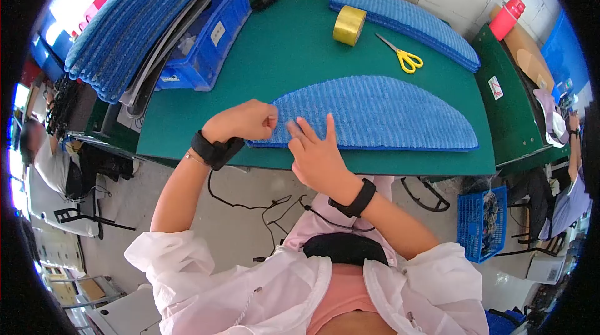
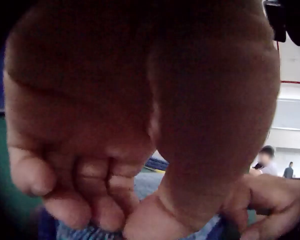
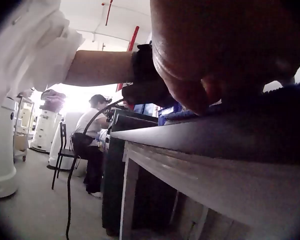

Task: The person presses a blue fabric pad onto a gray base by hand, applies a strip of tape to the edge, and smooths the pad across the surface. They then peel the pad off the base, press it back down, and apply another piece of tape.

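Observation:
A half-moon blue mop pad [image 1: 381, 113] with ribbed pile lies on the green table, straight edge along the front. Over its left end, my left hand [image 1: 247, 121] has its fingers curled down. In the left wrist view the thumb [image 2: 157, 220] meets the index side close over the pile, and nothing shows between them. Beside it, my right hand [image 1: 317, 157] reaches over the pad's front edge with fingers spread, one pointing away and others towards the left hand. The right wrist view shows that hand [image 3: 230, 65] dark and close above the pad.
A tall stack of blue pads [image 1: 140, 19] leans by a blue bin [image 1: 219, 41] at left. Yellow tape [image 1: 349, 25], yellow-handled scissors [image 1: 406, 59] and more stacked pads [image 1: 406, 22] lie behind. A blue basket [image 1: 481, 225] stands on the floor at right. Seated people work on both sides.

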Tool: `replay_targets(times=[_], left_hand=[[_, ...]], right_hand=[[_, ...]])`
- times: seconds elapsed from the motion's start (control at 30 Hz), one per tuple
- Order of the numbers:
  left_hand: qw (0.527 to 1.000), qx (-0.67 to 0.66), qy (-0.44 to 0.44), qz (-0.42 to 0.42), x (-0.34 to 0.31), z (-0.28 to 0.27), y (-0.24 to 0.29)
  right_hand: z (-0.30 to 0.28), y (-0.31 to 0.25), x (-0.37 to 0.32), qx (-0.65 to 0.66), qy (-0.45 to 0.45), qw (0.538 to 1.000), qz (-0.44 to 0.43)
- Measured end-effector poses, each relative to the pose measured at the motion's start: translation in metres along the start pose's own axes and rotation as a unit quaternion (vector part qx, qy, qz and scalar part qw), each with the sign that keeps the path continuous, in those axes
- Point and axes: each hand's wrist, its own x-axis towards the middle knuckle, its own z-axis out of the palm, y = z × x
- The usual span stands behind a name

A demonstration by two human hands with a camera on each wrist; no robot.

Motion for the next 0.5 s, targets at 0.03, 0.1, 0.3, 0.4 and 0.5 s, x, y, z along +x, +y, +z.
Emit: replay_targets(times=[0.03,0.1,0.3,0.4,0.5], left_hand=[[0.999,-0.034,-0.002,0.004,0.001,-0.002,0.007],[0.998,-0.069,-0.004,0.01,0.005,0.001,0.013],[0.998,-0.045,-0.033,-0.017,0.011,0.011,0.01],[0.999,-0.033,-0.024,0.001,0.011,0.013,0.005],[0.999,-0.033,-0.035,-0.015,0.012,0.012,0.008]], right_hand=[[0.0,0.0,0.0,0.0,0.0,1.0,0.0],[0.0,0.001,-0.001,-0.005,0.001,1.0,-0.002],[0.001,0.006,-0.006,0.062,0.029,0.998,-0.001],[-0.004,0.008,-0.009,0.083,0.056,0.995,0.019],[-0.007,0.007,-0.013,-0.001,0.03,0.999,0.04]])
